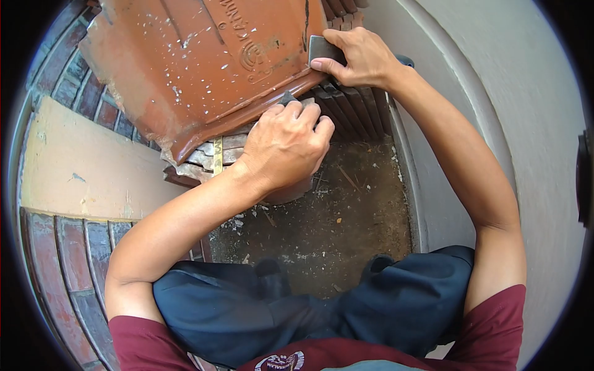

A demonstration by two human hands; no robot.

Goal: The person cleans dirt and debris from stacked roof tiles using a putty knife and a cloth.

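head view: my left hand [288, 145] is curled tight around a small dark piece [286, 98], its tip poking past my knuckles at the near edge of the orange roof tile [204, 68]. my right hand [365, 59] pinches a flat grey plate [323, 52] against the tile's right corner. the tile lies tilted over stacked tile pieces [201, 157], near the grey wall [458, 93].

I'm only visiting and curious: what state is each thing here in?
Left hand: closed around a dark piece.
Dark piece: mostly hidden, tip showing.
Right hand: gripping a flat grey piece.
Orange tile: flecked with white, dark streak.
Lower tiles: stacked.
Floor: dirty, strewn with bits.
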